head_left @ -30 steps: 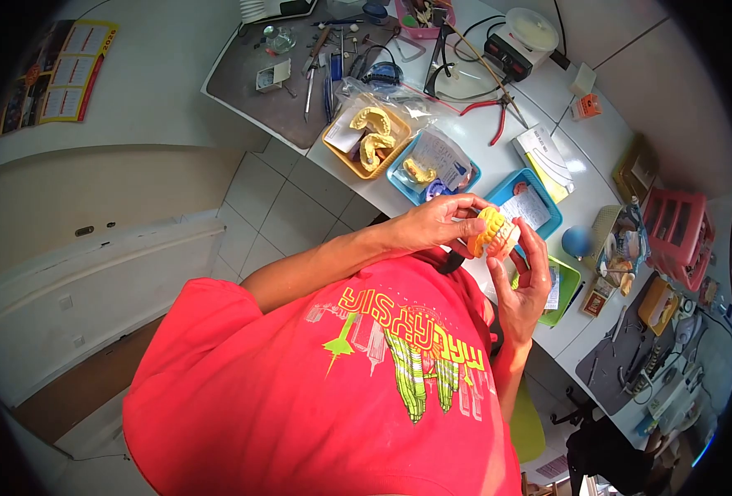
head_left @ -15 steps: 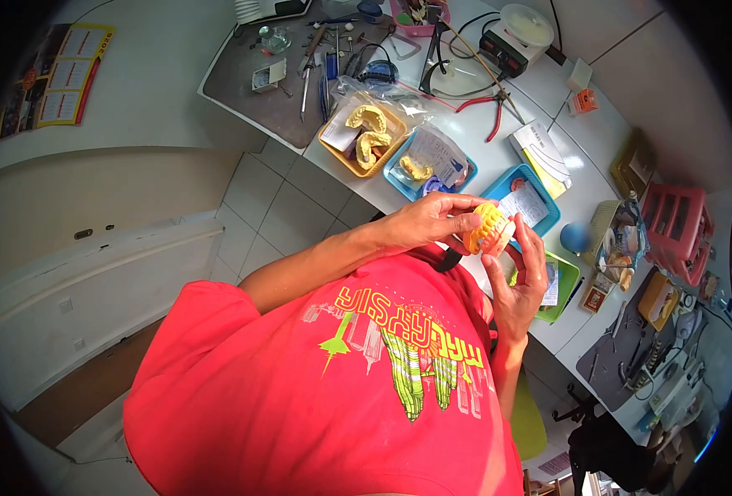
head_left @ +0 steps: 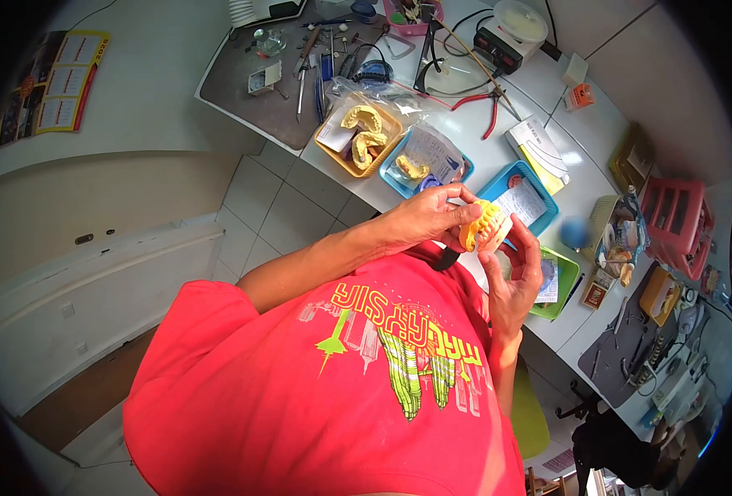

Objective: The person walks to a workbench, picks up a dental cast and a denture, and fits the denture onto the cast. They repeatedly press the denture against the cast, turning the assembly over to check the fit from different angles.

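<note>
Both hands hold a dental model up over the front edge of the bench. It has a yellow plaster cast [head_left: 482, 221] with moulded teeth and a paler, pinkish part [head_left: 496, 236] against it. My left hand [head_left: 442, 217] pinches the yellow side between thumb and fingers. On the paler side, the fingertips and thumb of my right hand [head_left: 516, 277] are closed round the edge. Fingers cover some of the model. Just behind it stands a blue tray [head_left: 550, 213] with a written paper slip.
An orange tray [head_left: 362, 172] with yellow casts and another blue tray [head_left: 393, 180] stand left of my hands. A green tray [head_left: 568, 302] is at the right. Red-handled pliers [head_left: 491, 116], a white box [head_left: 539, 150] and a pink drawer unit [head_left: 672, 219] are farther off.
The model is tilted slightly differently, with more of the tooth rows showing. My right hand has shifted slightly left. Both hands keep their hold.
</note>
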{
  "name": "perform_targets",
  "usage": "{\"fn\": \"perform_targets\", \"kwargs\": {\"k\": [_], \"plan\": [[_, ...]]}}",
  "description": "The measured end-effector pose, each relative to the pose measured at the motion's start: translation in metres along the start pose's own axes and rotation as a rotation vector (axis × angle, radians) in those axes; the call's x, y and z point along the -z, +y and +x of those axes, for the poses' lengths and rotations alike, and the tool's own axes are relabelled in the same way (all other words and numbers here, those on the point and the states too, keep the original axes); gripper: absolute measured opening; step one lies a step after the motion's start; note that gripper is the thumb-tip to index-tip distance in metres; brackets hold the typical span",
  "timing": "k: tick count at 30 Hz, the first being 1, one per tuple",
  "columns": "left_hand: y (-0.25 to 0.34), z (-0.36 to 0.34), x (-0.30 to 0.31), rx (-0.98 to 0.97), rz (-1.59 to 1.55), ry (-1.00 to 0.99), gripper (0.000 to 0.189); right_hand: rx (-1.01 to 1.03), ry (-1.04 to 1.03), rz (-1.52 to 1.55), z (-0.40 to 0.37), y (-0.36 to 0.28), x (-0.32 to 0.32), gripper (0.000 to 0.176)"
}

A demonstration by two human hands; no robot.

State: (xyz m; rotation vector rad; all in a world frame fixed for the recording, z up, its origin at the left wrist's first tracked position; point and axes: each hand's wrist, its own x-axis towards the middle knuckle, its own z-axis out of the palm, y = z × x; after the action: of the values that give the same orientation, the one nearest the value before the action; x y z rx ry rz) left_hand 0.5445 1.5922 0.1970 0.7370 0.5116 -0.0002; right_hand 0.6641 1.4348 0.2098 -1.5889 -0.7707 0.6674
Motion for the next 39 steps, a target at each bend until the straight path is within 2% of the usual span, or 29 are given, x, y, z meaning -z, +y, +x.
{"fn": "perform_targets", "kwargs": {"k": [7, 10, 12, 13, 15, 16, 18, 21, 23, 25, 28, 39], "plan": [[0.006, 0.000, -0.006, 0.012, 0.040, -0.007, 0.042, 0.021, 0.014, 0.025, -0.001, -0.001, 0.002, 0.060], [0.006, 0.001, -0.004, -0.043, 0.090, -0.020, 0.043, 0.129, 0.056, -0.043, 0.000, -0.003, 0.002, 0.058], [0.008, 0.000, -0.005, -0.098, 0.143, -0.029, 0.044, 0.078, 0.066, -0.302, -0.004, -0.007, 0.005, 0.054], [0.012, -0.002, -0.007, -0.122, 0.123, -0.037, 0.045, 0.078, 0.070, -0.304, -0.005, -0.009, 0.003, 0.054], [0.015, -0.004, -0.011, -0.146, 0.105, -0.050, 0.047, -0.077, 0.042, -0.067, -0.006, -0.013, -0.001, 0.051], [0.015, -0.005, -0.013, -0.208, 0.161, -0.049, 0.049, -0.075, 0.046, -0.069, -0.006, -0.013, -0.001, 0.051], [0.015, -0.008, -0.017, -0.271, 0.218, -0.053, 0.052, 0.175, 0.106, -0.106, -0.006, -0.010, -0.002, 0.048], [0.018, -0.016, -0.027, -0.349, 0.231, -0.022, 0.068, 0.153, 0.160, -0.057, -0.013, -0.006, -0.003, 0.045], [0.021, -0.017, -0.029, -0.368, 0.302, -0.054, 0.068, 0.158, 0.196, -0.046, -0.014, -0.008, -0.003, 0.045], [0.025, -0.021, -0.033, -0.370, 0.351, -0.061, 0.065, -0.001, 0.210, 0.137, -0.014, -0.017, -0.005, 0.046], [0.025, -0.021, -0.033, -0.380, 0.377, -0.058, 0.067, 0.078, 0.163, 0.107, -0.014, -0.015, -0.001, 0.047], [0.027, -0.023, -0.035, -0.475, 0.564, -0.014, 0.069, 0.093, 0.144, 0.169, -0.014, -0.009, 0.004, 0.045]]}}
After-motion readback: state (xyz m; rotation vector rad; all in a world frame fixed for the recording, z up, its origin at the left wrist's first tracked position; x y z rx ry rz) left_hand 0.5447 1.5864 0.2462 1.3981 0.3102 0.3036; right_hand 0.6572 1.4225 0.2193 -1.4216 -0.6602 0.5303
